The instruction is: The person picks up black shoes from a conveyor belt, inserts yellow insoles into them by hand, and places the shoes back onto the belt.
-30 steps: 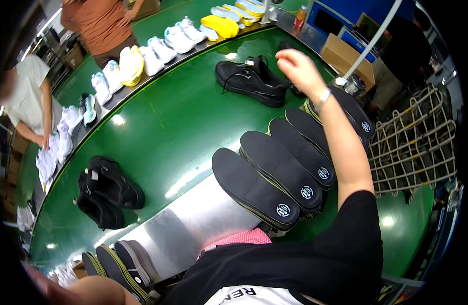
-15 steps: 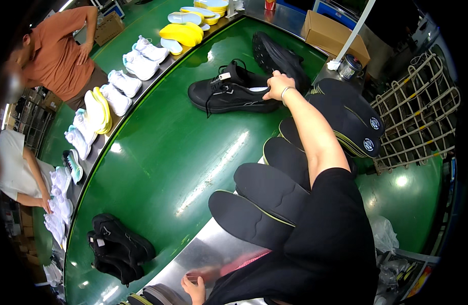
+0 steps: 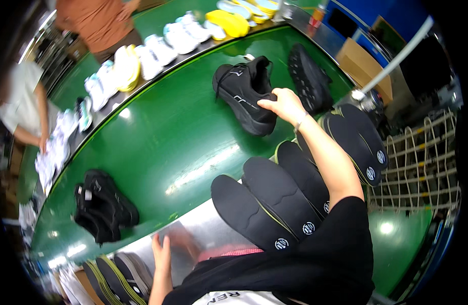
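While black insoles [image 3: 272, 190] are reached across by the right hand [image 3: 286, 104], a black shoe [image 3: 246, 96] is pinched at its heel collar between thumb and fingers, out over the green surface [image 3: 142, 152]; whether its sole is lifted cannot be told. Just beyond that hand a second black shoe [image 3: 309, 79] is seen tipped over, outsole shown. And by the left hand [image 3: 162, 251] nothing is held: thumb and fingers are parted wide over the metal strip [image 3: 208, 223], with grey-and-black insoles [image 3: 109, 277] stacked nearby. Between body and held shoe the way is crowded by those overlapping piles. Well apart, at left, a pair of black shoes [image 3: 117, 203] is set together. The far ledge is lined with white shoes [image 3: 180, 38] and yellow insoles [image 3: 226, 24], while the right side is hemmed in by a cardboard box [image 3: 363, 63], a slanting pole [image 3: 399, 56] and a pale grid rack [image 3: 417, 162].
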The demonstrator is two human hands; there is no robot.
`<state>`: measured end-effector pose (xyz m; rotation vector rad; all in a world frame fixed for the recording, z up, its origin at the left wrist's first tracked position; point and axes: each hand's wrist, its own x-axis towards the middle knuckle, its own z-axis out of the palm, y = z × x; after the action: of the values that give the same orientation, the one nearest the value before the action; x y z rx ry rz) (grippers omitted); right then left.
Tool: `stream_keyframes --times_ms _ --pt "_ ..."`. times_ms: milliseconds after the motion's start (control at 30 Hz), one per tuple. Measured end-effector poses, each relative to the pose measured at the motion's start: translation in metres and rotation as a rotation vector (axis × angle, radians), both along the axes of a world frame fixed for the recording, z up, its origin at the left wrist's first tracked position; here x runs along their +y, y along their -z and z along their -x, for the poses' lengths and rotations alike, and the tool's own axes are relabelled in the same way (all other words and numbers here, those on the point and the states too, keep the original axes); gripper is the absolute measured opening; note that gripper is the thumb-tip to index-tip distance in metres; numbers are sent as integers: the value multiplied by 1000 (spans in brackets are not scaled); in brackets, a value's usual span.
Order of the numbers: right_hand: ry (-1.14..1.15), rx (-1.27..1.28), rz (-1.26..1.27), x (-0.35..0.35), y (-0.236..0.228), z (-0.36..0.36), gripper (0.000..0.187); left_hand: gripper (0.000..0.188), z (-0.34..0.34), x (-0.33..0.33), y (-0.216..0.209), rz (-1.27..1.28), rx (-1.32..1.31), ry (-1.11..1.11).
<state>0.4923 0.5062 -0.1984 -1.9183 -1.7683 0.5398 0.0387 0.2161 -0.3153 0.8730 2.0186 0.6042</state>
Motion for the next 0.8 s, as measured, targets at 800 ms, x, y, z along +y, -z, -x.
stream_keyframes --times_ms 800 --pt "-737 -87 322 -332 9 243 32 86 -28 -70 3 -403 -289 170"
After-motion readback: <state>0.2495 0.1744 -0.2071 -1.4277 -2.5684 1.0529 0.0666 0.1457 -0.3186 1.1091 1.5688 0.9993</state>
